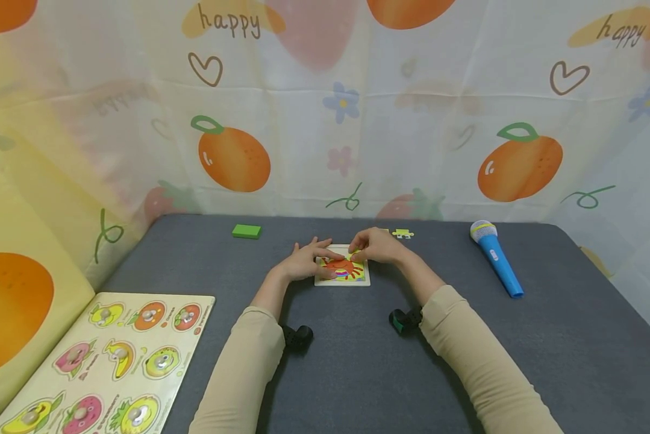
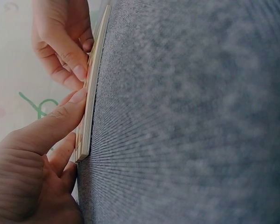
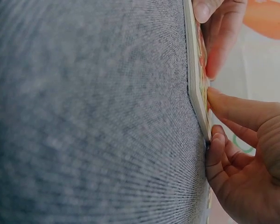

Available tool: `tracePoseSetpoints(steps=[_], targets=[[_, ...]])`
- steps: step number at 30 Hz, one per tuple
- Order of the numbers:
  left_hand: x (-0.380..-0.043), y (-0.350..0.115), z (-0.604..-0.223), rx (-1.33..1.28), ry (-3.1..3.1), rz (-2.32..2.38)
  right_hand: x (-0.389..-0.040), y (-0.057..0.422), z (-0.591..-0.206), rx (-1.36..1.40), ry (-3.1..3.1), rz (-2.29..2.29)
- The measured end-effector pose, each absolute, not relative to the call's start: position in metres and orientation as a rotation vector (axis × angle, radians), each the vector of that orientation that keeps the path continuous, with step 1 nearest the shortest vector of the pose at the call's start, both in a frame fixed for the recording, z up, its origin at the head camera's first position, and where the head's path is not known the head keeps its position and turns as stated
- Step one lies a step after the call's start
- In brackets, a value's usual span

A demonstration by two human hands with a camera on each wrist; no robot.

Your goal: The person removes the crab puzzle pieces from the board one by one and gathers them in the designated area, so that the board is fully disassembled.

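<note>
A small square jigsaw puzzle (image 1: 342, 283) in a pale wooden frame lies flat on the grey table, showing a red sun with rays on yellow. My left hand (image 1: 305, 260) rests over its left side, fingers mostly straight and touching the picture. At the upper right corner, thumb and index finger of my right hand (image 1: 378, 246) pinch a yellow-green puzzle piece (image 1: 356, 257), largely covered by the fingers. Seen edge-on in the left wrist view, the wooden frame (image 2: 86, 135) has both thumbs on its face. The right wrist view shows my right hand's (image 3: 252, 144) other fingers curled beside the frame's edge.
Loose yellow puzzle pieces (image 1: 403, 233) lie behind my right hand. A green block (image 1: 246, 231) sits at the back left. To the right is a blue toy microphone (image 1: 498, 259). A fruit peg board (image 1: 140, 337) covers the table's left front. A printed curtain hangs behind.
</note>
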State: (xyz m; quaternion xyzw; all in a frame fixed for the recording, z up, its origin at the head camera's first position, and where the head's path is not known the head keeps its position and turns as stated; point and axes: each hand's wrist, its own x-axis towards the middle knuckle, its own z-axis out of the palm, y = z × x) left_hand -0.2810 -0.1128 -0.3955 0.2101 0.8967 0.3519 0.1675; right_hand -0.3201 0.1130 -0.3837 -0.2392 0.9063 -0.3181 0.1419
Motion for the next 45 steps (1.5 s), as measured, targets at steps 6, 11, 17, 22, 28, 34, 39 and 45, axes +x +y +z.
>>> tracePoseSetpoints(steps=[6, 11, 17, 22, 28, 34, 39, 45], targets=[[-0.2801, -0.1142, -0.3945, 0.595, 2.546, 0.995, -0.3204, 0.1126, -0.3842, -0.699, 2.610, -0.918], [-0.2798, -0.1149, -0.3950, 0.596, 2.541, 1.002, -0.3199, 0.1123, -0.3832, -0.696, 2.605, -0.920], [-0.2801, -0.1150, -0.3951, 0.596, 2.538, 1.005, -0.3190, 0.1117, -0.3816, -0.701, 2.609, -0.922], [-0.2801, -0.1149, -0.3952, 0.598, 2.545, 0.996, -0.3171, 0.1116, -0.3805, -0.720, 2.626, -0.932], [-0.2805, -0.1142, -0.3960, 0.598, 2.554, 0.992, -0.3159, 0.1112, -0.3797, -0.721, 2.632, -0.948], [-0.2802, -0.1134, -0.3957, 0.599, 2.556, 0.999, -0.3160, 0.1111, -0.3791, -0.737, 2.639, -0.933], [-0.2800, -0.1131, -0.3950, 0.592, 2.554, 1.001, -0.3157, 0.1108, -0.3792, -0.691, 2.658, -0.960], [-0.2798, -0.1133, -0.3949, 0.596, 2.555, 1.004, -0.3166, 0.1101, -0.3796, -0.652, 2.691, -0.950]])
